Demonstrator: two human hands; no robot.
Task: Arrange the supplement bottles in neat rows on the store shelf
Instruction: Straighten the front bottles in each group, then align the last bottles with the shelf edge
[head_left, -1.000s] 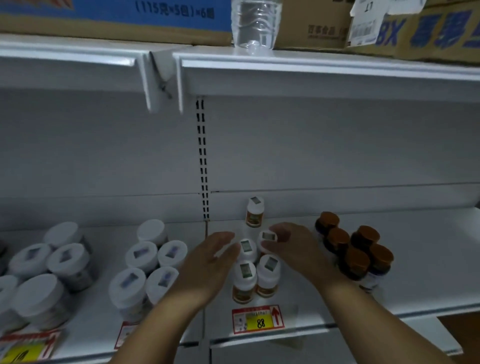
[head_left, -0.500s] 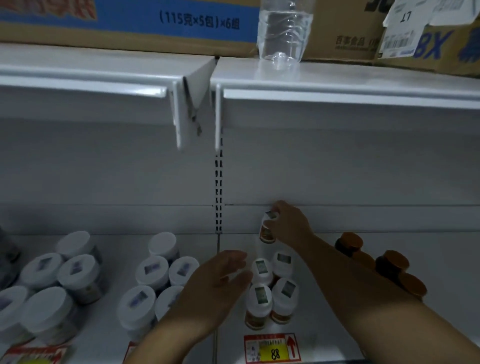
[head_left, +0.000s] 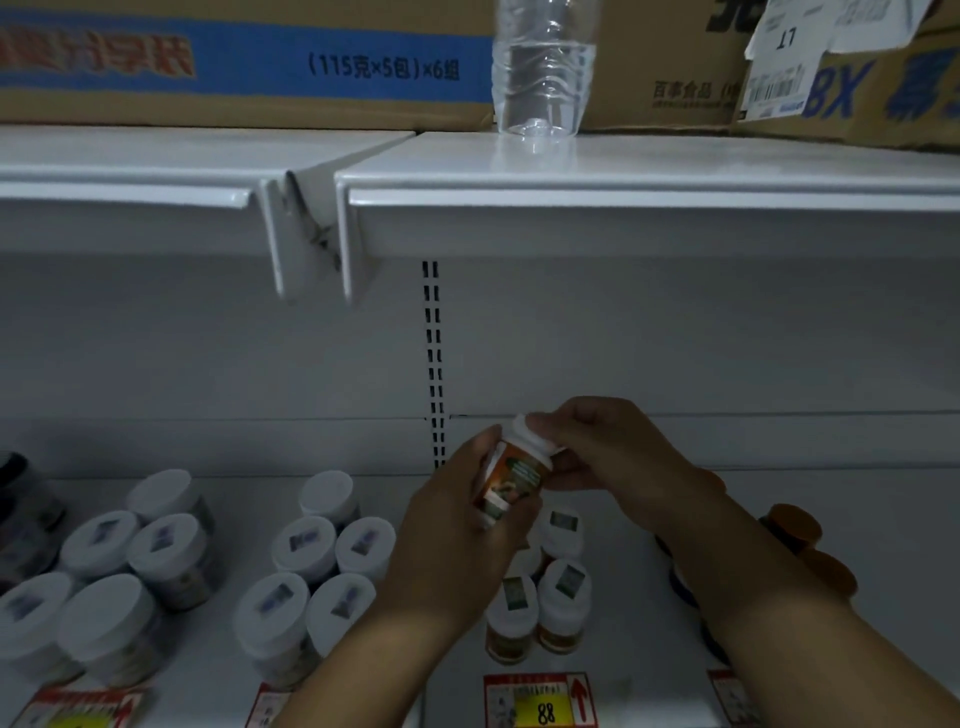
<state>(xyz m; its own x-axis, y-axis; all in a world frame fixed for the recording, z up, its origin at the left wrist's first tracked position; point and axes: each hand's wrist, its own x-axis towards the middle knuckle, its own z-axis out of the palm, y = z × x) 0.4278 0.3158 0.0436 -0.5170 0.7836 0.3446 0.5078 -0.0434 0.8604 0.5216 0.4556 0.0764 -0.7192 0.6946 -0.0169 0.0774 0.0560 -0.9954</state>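
Observation:
A small supplement bottle (head_left: 514, 475) with a white cap and orange label is held tilted in the air above the shelf (head_left: 623, 525). My left hand (head_left: 457, 540) wraps its lower body. My right hand (head_left: 597, 447) pinches its cap end. Below the hands stand more bottles of the same kind (head_left: 563, 603) in a tight cluster, partly hidden by my left wrist. Brown-capped bottles (head_left: 795, 530) stand to the right behind my right forearm.
White-lidded jars (head_left: 322, 561) stand in groups on the left half of the shelf. A clear water bottle (head_left: 543, 67) and cardboard boxes (head_left: 249, 62) rest on the upper shelf. A price tag marked 88 (head_left: 540, 701) hangs on the front edge.
My right hand took the lone bottle from the back of the shelf and lifted it forward. My left hand rose from beside the cluster and closed on the bottle's body.

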